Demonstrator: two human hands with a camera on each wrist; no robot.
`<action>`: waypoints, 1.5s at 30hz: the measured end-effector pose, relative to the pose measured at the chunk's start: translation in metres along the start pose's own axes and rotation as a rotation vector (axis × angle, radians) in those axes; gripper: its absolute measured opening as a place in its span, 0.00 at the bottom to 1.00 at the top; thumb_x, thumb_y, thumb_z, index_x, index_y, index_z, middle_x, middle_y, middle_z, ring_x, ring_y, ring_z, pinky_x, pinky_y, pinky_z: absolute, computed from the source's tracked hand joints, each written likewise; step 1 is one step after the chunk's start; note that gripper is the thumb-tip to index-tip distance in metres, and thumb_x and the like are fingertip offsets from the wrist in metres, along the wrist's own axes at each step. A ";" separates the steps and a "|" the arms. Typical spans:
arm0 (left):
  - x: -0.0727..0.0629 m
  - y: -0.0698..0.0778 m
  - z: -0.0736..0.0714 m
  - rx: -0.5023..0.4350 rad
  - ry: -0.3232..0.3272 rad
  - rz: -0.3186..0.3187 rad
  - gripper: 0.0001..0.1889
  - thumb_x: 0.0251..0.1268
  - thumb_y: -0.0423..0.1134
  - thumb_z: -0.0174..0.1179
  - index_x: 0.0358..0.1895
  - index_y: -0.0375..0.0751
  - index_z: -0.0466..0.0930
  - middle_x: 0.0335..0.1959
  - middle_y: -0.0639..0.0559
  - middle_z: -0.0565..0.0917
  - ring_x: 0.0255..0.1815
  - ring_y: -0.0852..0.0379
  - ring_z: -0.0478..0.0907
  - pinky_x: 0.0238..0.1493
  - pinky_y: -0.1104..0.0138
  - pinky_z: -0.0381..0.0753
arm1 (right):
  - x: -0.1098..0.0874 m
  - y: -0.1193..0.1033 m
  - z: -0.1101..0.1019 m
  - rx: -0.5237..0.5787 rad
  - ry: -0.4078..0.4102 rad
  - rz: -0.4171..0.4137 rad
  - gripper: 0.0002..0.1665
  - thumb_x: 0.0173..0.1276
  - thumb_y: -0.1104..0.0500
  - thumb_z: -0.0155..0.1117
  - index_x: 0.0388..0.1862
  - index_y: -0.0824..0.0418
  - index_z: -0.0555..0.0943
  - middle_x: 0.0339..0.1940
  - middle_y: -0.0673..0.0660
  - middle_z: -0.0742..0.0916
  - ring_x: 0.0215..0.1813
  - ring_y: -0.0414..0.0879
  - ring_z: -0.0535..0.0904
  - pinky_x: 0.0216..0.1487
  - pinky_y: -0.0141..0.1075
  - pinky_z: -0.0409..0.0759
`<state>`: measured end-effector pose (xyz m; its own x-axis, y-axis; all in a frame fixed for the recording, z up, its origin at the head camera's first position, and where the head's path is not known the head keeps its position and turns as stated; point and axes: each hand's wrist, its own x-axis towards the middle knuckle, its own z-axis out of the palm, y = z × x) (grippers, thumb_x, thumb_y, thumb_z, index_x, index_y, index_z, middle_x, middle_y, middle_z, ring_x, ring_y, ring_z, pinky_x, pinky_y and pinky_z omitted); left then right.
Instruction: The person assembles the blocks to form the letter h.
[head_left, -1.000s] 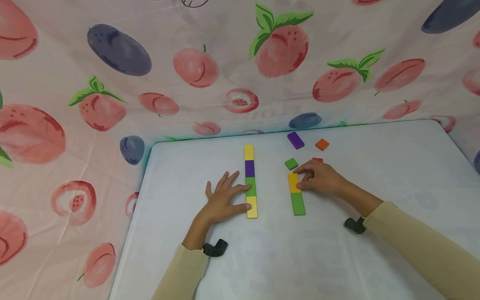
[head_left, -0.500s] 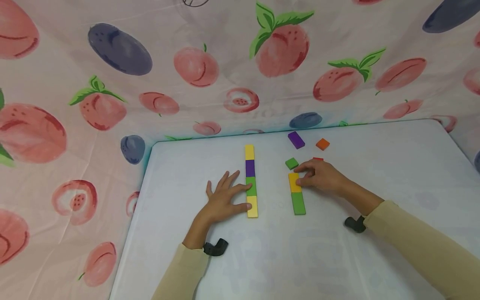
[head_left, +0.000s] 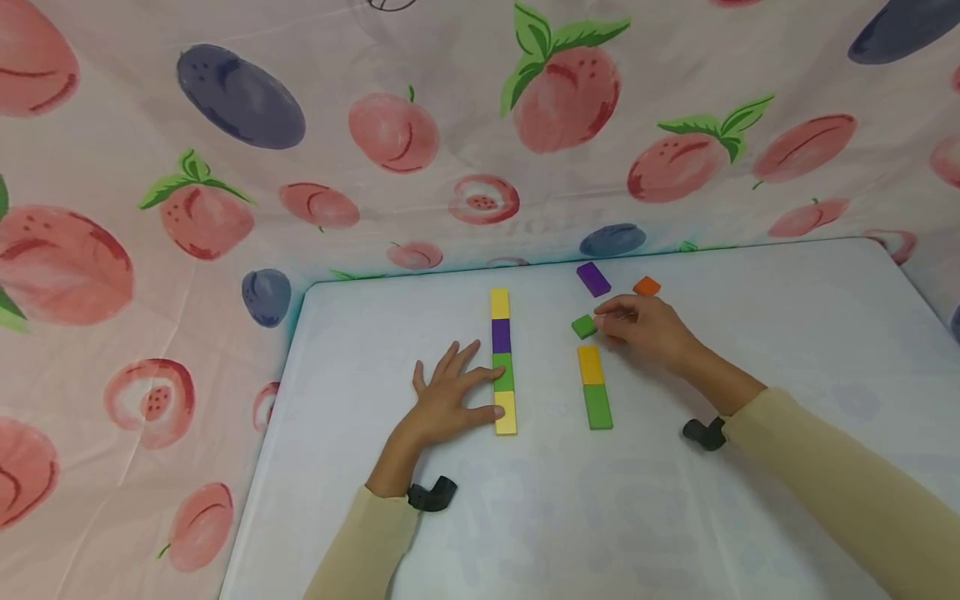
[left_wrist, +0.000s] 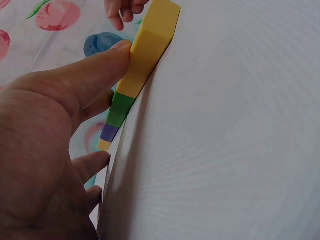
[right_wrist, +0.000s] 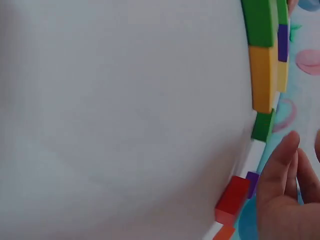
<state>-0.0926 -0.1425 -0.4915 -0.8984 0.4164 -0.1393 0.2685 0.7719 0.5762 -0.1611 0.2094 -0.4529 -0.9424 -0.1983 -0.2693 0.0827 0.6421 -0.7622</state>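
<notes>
My left hand (head_left: pixel 442 404) lies with fingers spread beside a straight row of blocks. Its thumb touches the near yellow block (head_left: pixel 507 417) and its index finger the green block (head_left: pixel 506 362); a purple block (head_left: pixel 501 336) and a far yellow block (head_left: pixel 500 303) continue the row. My right hand (head_left: pixel 647 329) hovers with loosely bent fingers, holding nothing, close to a small green block (head_left: pixel 583 326). Below it, an orange-yellow block (head_left: pixel 590 364) stands end to end with a longer green block (head_left: pixel 597 407). A red block (right_wrist: pixel 232 200) appears in the right wrist view; the hand hides it from the head view.
Farther back lie a loose purple block (head_left: pixel 593 279) and an orange block (head_left: pixel 647 286), partly covered by the right hand. All rest on a white table (head_left: pixel 525 517). Fruit-printed cloth (head_left: pixel 300 100) hangs behind its far edge.
My right hand has let go of the orange-yellow block and moved away from the near side, up beside the small green block. The left hand has stayed in place.
</notes>
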 end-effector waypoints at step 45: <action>-0.001 0.002 -0.001 -0.003 -0.006 -0.005 0.31 0.62 0.63 0.66 0.70 0.69 0.75 0.85 0.55 0.51 0.87 0.47 0.36 0.72 0.28 0.22 | 0.060 -0.002 -0.008 -0.453 0.138 0.104 0.30 0.73 0.44 0.65 0.72 0.41 0.75 0.72 0.64 0.77 0.71 0.70 0.61 0.60 0.74 0.62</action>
<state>-0.0919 -0.1416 -0.4889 -0.8977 0.4155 -0.1465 0.2630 0.7722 0.5783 -0.2206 0.2024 -0.4625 -0.9732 -0.0355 -0.2271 0.0584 0.9173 -0.3938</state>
